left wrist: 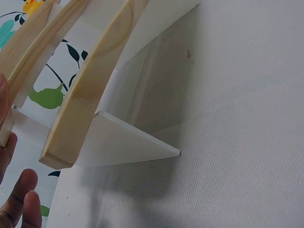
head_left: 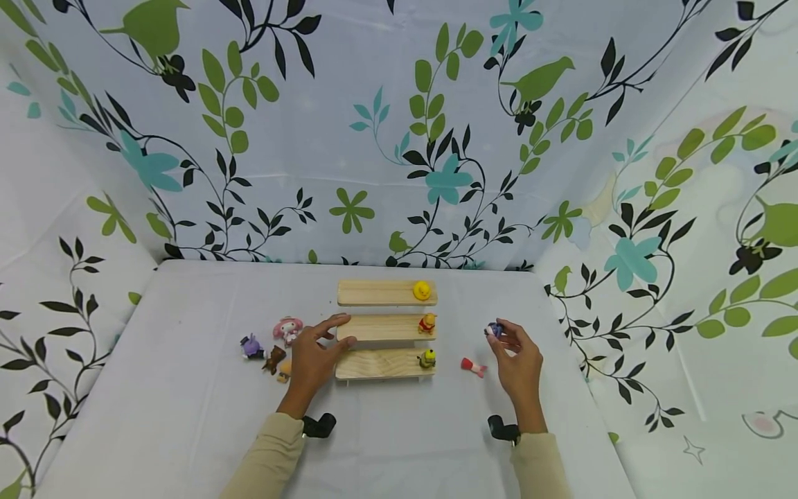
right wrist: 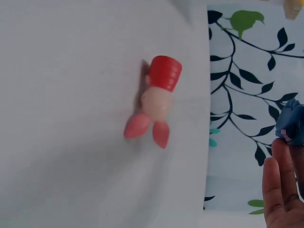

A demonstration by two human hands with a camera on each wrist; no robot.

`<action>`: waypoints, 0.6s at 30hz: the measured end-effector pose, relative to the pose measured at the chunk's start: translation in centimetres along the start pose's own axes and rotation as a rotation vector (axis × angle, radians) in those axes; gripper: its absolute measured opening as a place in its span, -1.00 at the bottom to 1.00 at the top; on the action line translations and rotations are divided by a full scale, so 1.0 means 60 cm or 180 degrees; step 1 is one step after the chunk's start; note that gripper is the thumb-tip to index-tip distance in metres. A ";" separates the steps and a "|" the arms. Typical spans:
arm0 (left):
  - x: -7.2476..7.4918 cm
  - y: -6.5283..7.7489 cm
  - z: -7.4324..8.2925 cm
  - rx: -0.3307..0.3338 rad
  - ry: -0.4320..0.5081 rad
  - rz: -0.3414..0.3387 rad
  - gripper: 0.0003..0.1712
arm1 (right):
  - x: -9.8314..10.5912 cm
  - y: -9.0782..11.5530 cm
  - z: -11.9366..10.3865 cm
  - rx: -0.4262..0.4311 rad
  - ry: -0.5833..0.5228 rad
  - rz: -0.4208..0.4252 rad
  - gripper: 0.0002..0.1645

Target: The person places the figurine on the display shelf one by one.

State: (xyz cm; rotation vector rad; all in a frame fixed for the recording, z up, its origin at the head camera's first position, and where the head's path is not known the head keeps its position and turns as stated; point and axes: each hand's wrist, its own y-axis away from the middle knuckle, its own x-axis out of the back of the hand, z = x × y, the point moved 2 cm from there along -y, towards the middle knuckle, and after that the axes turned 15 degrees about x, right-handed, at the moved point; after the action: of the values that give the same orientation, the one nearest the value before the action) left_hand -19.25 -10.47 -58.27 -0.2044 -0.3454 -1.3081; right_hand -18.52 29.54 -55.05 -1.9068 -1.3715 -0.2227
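My left hand (head_left: pixel 316 358) grips the left end of the middle board of a three-tier wooden shelf (head_left: pixel 380 328), thumb and forefinger on either side of it. In the left wrist view, fingertips (left wrist: pixel 5 149) touch the end of a board (left wrist: pixel 90 80). To the right, my right hand (head_left: pixel 519 360) pinches a small blue figurine (head_left: pixel 494 330) above the table; in the right wrist view this figurine (right wrist: pixel 290 122) is partly cut off. A red and pink long-eared figurine (right wrist: pixel 159 97) lies on the table by that hand.
At the tiers' right ends stand a yellow duck (head_left: pixel 422 290), a bear in red (head_left: pixel 427 324) and a yellow-and-dark figurine (head_left: pixel 427 358). Left of the shelf are a pink-hooded figurine (head_left: pixel 288 329), a purple one (head_left: pixel 252 346), a brown one (head_left: pixel 273 360) and a tan one (head_left: pixel 284 372).
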 end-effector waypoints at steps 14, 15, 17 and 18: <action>0.000 0.001 0.000 -0.0046 -0.0012 0.0021 -0.48 | 0.005 -0.040 -0.048 0.0315 -0.0369 -0.0043 -0.50; 0.000 0.000 0.000 -0.0064 -0.0014 0.0026 -0.48 | 0.005 -0.042 -0.051 0.0337 -0.0384 -0.0046 -0.50; -0.001 0.000 0.000 -0.0098 -0.0017 0.0039 -0.48 | 0.003 -0.047 -0.056 0.0390 -0.0418 -0.0053 -0.50; -0.001 0.000 -0.001 -0.0111 -0.0019 0.0045 -0.48 | 0.002 -0.049 -0.058 0.0418 -0.0444 -0.0058 -0.50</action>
State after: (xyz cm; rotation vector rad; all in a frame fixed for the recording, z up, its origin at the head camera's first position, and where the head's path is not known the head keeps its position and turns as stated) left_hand -19.28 -10.45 -58.32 -0.2397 -0.3258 -1.3006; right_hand -20.07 27.69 -51.15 -1.8293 -1.4586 -0.0078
